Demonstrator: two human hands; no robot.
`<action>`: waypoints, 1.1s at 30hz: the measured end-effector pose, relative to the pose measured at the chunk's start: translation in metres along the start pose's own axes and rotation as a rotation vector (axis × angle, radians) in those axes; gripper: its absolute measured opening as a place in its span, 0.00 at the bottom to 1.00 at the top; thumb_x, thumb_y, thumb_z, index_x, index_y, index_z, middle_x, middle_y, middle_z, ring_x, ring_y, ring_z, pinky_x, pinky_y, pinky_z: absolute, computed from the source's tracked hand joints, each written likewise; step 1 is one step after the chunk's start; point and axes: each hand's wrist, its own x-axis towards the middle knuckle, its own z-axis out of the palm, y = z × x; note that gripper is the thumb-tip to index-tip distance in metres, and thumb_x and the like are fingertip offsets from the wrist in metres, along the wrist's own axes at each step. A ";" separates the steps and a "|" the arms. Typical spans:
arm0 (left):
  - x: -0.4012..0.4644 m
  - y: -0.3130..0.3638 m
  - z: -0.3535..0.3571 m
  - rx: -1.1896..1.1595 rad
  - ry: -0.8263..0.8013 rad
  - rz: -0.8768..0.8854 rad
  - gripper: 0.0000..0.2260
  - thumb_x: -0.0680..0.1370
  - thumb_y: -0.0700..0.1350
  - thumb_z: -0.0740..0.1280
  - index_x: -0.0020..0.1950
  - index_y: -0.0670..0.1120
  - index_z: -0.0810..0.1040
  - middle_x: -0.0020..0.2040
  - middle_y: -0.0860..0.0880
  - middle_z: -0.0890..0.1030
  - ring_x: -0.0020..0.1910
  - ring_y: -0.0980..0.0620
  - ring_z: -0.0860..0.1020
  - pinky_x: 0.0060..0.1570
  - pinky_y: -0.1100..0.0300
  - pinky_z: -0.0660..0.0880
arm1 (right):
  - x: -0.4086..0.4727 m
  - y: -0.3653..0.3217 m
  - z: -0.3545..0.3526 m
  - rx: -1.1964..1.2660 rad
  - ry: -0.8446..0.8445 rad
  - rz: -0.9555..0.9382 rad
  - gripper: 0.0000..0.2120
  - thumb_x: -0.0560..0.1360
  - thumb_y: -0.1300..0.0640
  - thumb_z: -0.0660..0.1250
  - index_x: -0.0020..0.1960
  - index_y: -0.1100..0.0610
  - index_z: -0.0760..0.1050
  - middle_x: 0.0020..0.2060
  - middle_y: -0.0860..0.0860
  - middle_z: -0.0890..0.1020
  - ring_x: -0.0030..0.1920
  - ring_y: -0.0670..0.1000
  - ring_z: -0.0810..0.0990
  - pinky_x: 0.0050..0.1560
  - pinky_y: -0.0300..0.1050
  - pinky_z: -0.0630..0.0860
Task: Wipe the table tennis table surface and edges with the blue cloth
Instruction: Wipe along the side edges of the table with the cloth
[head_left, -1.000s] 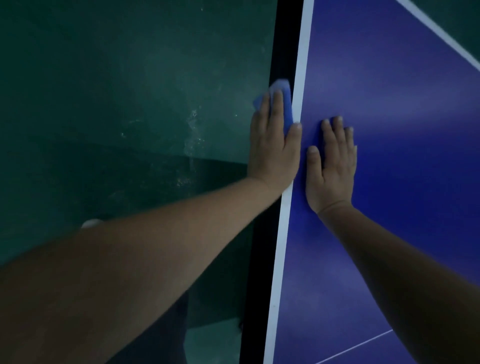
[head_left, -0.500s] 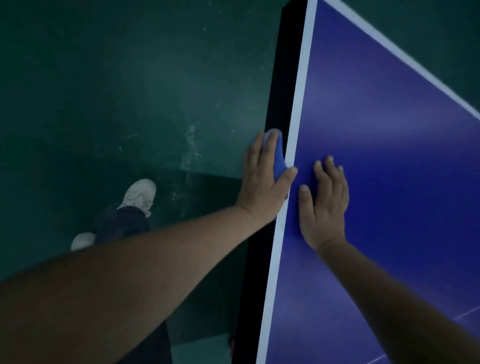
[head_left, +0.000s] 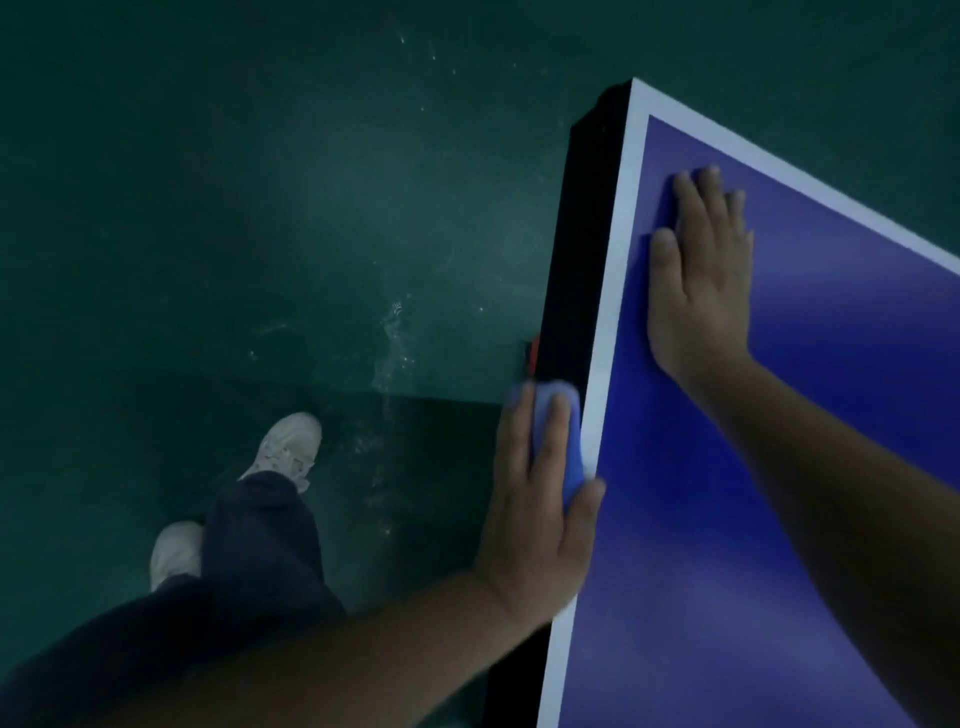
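The blue table tennis table (head_left: 727, 519) fills the right side, with a white border line and a black side edge (head_left: 576, 260). Its far corner shows at the top. My left hand (head_left: 540, 509) presses the blue cloth (head_left: 561, 441) flat against the black side edge, thumb hooked over the white line. Only part of the cloth shows between and past my fingers. My right hand (head_left: 696, 275) lies flat and empty on the blue top near the far corner, fingers together.
Dark green floor (head_left: 260, 208) lies left of the table, scuffed in places. My legs in dark trousers (head_left: 260, 561) and white shoes (head_left: 291, 447) stand beside the table. A small red part (head_left: 532, 353) sticks out under the table edge.
My left hand has slid the cloth back toward me along the side edge. The view has tipped down, so the table's far corner and my feet now show.
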 end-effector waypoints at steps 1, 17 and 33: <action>0.032 0.006 -0.002 -0.009 0.026 0.014 0.31 0.82 0.57 0.54 0.82 0.58 0.43 0.83 0.53 0.43 0.82 0.51 0.43 0.79 0.46 0.53 | -0.001 0.000 0.000 -0.004 0.001 -0.003 0.26 0.85 0.46 0.48 0.81 0.49 0.54 0.82 0.48 0.52 0.81 0.52 0.46 0.80 0.53 0.44; 0.045 0.014 -0.004 0.012 0.067 -0.028 0.28 0.84 0.61 0.52 0.81 0.63 0.44 0.83 0.57 0.45 0.82 0.51 0.47 0.79 0.50 0.52 | 0.000 0.000 -0.001 -0.004 0.006 -0.006 0.27 0.84 0.43 0.46 0.81 0.50 0.56 0.81 0.48 0.54 0.81 0.52 0.46 0.80 0.57 0.45; 0.212 0.028 -0.023 0.016 0.236 0.058 0.20 0.83 0.45 0.57 0.76 0.49 0.71 0.64 0.42 0.69 0.58 0.39 0.75 0.62 0.45 0.75 | 0.001 0.001 0.000 0.002 0.007 -0.008 0.28 0.83 0.43 0.47 0.81 0.50 0.57 0.81 0.49 0.54 0.81 0.54 0.47 0.79 0.58 0.45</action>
